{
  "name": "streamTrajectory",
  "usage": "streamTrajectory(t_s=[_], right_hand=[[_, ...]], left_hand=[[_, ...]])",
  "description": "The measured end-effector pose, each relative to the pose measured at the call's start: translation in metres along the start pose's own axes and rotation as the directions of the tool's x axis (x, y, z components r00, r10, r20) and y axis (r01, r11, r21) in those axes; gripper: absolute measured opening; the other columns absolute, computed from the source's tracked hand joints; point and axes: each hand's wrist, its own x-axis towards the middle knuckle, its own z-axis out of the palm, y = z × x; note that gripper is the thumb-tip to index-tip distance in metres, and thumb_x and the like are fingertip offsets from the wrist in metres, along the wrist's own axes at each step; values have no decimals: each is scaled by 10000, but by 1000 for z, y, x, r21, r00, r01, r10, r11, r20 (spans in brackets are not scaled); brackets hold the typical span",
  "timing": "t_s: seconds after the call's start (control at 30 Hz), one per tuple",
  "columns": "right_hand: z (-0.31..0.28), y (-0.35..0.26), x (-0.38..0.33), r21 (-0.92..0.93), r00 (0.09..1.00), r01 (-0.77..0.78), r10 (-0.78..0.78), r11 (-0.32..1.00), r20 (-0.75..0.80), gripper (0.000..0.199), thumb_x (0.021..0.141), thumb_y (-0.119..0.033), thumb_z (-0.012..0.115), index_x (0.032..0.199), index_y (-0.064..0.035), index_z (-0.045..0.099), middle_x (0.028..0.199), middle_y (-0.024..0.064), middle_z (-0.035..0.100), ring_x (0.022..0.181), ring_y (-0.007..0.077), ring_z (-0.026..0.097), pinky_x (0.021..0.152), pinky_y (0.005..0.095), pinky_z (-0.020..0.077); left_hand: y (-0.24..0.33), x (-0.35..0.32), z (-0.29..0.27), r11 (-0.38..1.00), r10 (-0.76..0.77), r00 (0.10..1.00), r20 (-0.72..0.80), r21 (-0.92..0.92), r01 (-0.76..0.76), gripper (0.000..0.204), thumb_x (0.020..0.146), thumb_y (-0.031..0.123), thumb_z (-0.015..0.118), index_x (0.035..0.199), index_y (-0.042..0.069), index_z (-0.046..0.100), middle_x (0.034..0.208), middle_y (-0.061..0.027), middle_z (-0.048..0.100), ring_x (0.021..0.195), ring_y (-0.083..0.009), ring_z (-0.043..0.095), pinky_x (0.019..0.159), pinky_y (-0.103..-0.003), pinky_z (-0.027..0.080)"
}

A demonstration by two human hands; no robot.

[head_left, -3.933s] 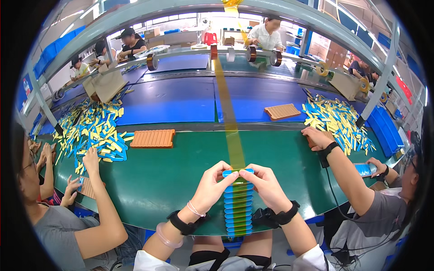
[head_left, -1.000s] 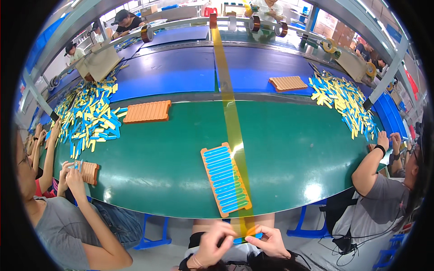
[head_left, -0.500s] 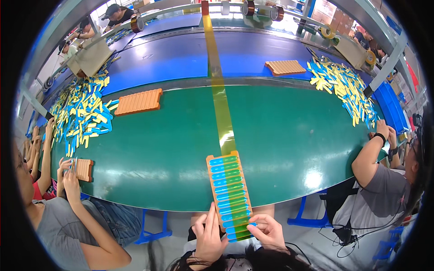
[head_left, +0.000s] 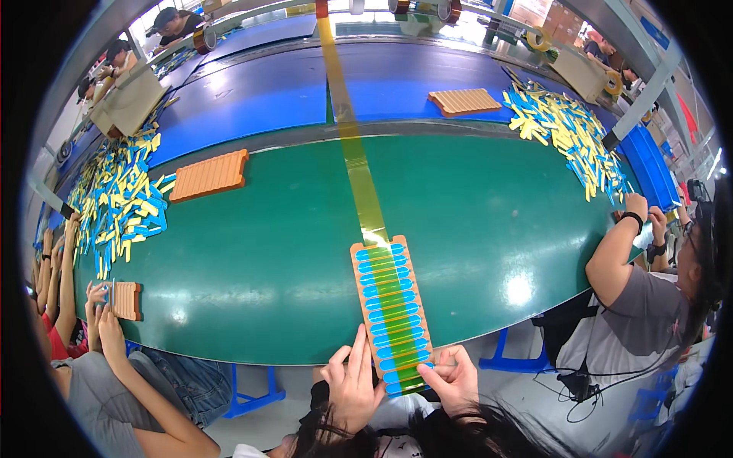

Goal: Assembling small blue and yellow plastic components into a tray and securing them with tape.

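At the near edge of the green table (head_left: 252, 252) lies an orange tray (head_left: 391, 314) of blue pieces, a yellow tape strip (head_left: 359, 164) running along its middle toward the far edge. The left hand (head_left: 353, 385) touches the tray's near left corner; the right hand (head_left: 452, 378) pinches its near right corner — fingers closed.

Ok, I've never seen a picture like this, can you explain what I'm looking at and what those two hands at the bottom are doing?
It comes from a fisheye camera worn on a person's head, looking down, so straight edges bend. The left hand and right hand are that person's own. Both touch the near end of an orange tray of blue pieces lying on a green belt. A strip of yellow tape runs along the belt and over the tray. Other workers sit at both sides, beside heaps of blue and yellow pieces.
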Motion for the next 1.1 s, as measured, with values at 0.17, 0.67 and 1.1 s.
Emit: streamTrajectory(t_s=[0.17,0.67,1.1], right_hand=[[0,-1,2,20,999,-32,32,999,-7,279,755,52,576,847,-44,330,764,110,599,705,106,584,597,175,432],[-11,-19,-2,-403,990,105,-132,909,-40,188,812,-12,526,928,9,380,759,117,605,717,120,596,640,242,473],[4,-44,34,-652,929,368,-295,663,224,286,731,-29,614,933,-7,413,741,39,437,584,96,416,528,220,384]], left_hand=[[1,3,-6,1000,-7,1000,9,18,7,670,600,269,689,1130,-64,449,1292,-130,363,958,-235,388,766,-350,289],[-32,16,-20,722,679,734,-7,189,-666,403,795,198,512,1185,290,470,1177,118,480,815,-33,401,672,-227,263],[-21,14,-31,677,705,708,48,255,-691,395,818,218,471,1211,183,453,1116,-17,521,939,-58,437,670,-244,314]])
